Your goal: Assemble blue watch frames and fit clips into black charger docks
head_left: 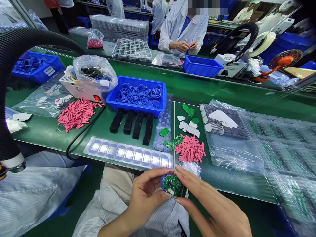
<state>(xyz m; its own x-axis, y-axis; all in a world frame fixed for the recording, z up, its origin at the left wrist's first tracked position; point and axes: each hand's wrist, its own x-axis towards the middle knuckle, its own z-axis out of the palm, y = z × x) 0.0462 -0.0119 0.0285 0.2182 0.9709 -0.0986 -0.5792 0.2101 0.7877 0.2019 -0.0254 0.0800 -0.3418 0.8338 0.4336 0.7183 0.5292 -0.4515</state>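
Just below the table's front edge, both my hands hold one small assembly: a green circuit board (174,185) seated in a blue plastic frame (163,180). My left hand (145,197) grips it from the left, thumb under, fingers curled over the top. My right hand (209,207) pinches the board's right side with thumb and forefinger. On the table just beyond lie loose green boards (172,142) and a pile of pink strips (190,149).
A blue bin (138,95) of blue frames, rows of black parts (133,123), a clear blister tray (128,154), a second pink pile (75,113) and bagged parts (227,123) cover the green table. A black hose (10,65) arcs at left. A white-coated person (184,29) works opposite.
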